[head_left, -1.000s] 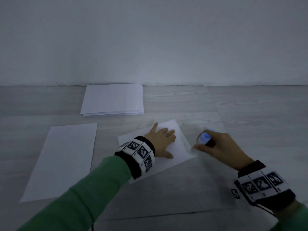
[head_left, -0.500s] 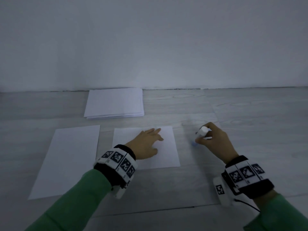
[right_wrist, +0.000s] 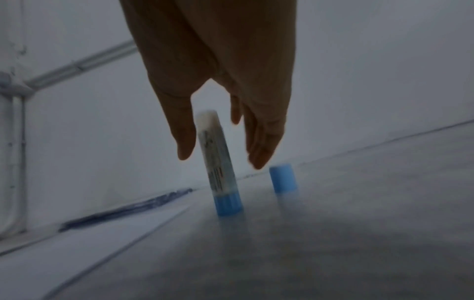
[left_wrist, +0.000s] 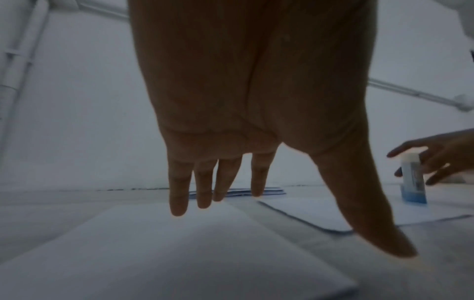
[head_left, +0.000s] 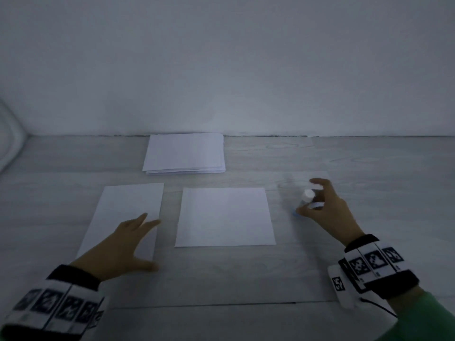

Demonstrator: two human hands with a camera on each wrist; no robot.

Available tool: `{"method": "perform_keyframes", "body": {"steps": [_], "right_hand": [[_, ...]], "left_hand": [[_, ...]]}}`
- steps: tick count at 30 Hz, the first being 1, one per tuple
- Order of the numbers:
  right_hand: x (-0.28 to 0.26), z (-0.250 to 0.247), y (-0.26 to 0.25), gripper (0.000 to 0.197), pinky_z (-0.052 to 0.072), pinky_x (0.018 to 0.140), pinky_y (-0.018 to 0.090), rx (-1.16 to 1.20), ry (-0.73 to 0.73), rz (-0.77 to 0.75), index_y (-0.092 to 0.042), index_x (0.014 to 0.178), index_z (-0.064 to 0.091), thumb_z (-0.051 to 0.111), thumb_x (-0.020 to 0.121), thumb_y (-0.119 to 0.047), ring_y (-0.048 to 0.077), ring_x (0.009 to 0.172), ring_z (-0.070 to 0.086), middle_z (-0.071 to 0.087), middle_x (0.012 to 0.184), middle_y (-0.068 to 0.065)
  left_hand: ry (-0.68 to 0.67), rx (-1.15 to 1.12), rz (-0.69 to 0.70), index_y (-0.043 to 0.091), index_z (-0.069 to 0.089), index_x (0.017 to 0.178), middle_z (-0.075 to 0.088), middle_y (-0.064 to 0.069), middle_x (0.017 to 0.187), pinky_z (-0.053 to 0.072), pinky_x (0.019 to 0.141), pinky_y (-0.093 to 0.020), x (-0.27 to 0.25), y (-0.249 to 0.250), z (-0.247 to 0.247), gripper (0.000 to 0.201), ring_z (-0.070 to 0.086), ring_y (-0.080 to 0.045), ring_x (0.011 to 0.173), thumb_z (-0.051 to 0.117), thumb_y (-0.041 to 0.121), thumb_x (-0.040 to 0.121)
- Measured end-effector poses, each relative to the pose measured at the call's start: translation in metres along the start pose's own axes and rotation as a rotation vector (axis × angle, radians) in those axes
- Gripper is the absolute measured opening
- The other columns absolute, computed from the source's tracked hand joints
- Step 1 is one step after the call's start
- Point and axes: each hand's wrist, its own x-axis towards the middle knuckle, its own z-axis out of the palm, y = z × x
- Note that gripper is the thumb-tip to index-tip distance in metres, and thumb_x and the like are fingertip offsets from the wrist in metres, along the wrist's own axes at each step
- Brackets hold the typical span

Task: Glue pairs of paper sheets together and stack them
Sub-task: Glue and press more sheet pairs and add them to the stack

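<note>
The middle sheet is a flat, smooth white rectangle of paper lying on the surface between the two hands, touched by neither. A second sheet, narrower in the head view, lies just to its left, also flat. Beyond them, near the wall, sits a stack of white sheets with slightly uneven edges.

The glue stick stands upright on the surface right of the middle sheet: a slim cylinder with a pale body, a blue base band and a whitish uncapped top. Its label carries print, too blurred to read. Its blue cap, a short cylinder, stands just beside it.

The right hand hovers around the stick with fingers and thumb spread loosely on either side; the right wrist view shows gaps, so it grips nothing. The left hand is spread wide, fingers straight, palm down over the near end of the left sheet; whether it touches the paper I cannot tell.

The surface is pale grey with faint wood grain. Both wrists wear bands printed with black-and-white square markers, over green sleeves.
</note>
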Motion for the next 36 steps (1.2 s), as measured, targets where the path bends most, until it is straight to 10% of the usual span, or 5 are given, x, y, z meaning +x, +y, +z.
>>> {"method": "perform_keyframes", "body": {"steps": [3,6,19,29,36], "right_hand": [[-0.01,-0.003,-0.012,0.09,0.042,0.097,0.047,-0.056,0.164,-0.117,-0.012,0.141,0.032,0.083,0.066,-0.008,0.03,0.116,0.045,0.045,0.132,0.016],[-0.024,0.006,-0.033,0.085,0.033,0.103,0.046,-0.205,0.286,-0.357,-0.007,0.14,0.034,0.081,0.069,-0.015,0.036,0.122,0.039,0.042,0.137,0.017],[-0.04,0.126,-0.081,0.059,0.026,0.098,0.032,-0.668,-0.545,-0.403,-0.027,0.144,0.022,0.047,0.092,-0.043,0.019,0.125,0.036,0.05,0.128,0.0],[-0.038,0.13,-0.087,0.052,0.028,0.099,0.036,-0.807,-0.508,-0.446,-0.026,0.141,0.027,0.04,0.095,-0.045,0.019,0.117,0.046,0.059,0.118,-0.001],[-0.019,0.113,-0.096,0.097,0.034,0.104,0.036,-0.093,-0.375,-0.269,-0.03,0.148,0.016,0.065,0.07,-0.06,0.017,0.127,0.036,0.039,0.139,-0.004]], "left_hand": [[-0.012,0.067,-0.088,0.022,-0.031,0.138,-0.028,0.005,0.151,0.002,0.117,-0.037,-0.015,-0.012,0.01,0.14,-0.015,-0.018,0.144,0.033,0.1,0.041],[-0.009,0.084,-0.183,0.012,-0.039,0.131,-0.04,0.003,0.143,-0.011,0.116,-0.042,-0.014,-0.017,0.026,0.134,-0.029,-0.023,0.139,0.017,0.099,0.046],[0.001,0.099,-0.254,0.023,-0.007,0.15,-0.016,-0.004,0.157,0.006,0.116,-0.043,-0.011,-0.006,0.037,0.096,-0.01,-0.025,0.144,0.045,0.068,0.083],[0.235,-0.106,-0.094,0.011,0.043,0.133,0.048,-0.01,0.138,0.033,0.1,-0.022,-0.03,-0.011,-0.003,0.04,0.049,-0.021,0.12,0.045,0.001,0.095],[0.651,-0.427,0.175,0.024,0.066,0.109,0.067,0.024,0.103,0.04,0.076,0.002,-0.066,0.032,-0.078,0.022,0.061,0.012,0.09,0.058,0.024,0.089]]}}
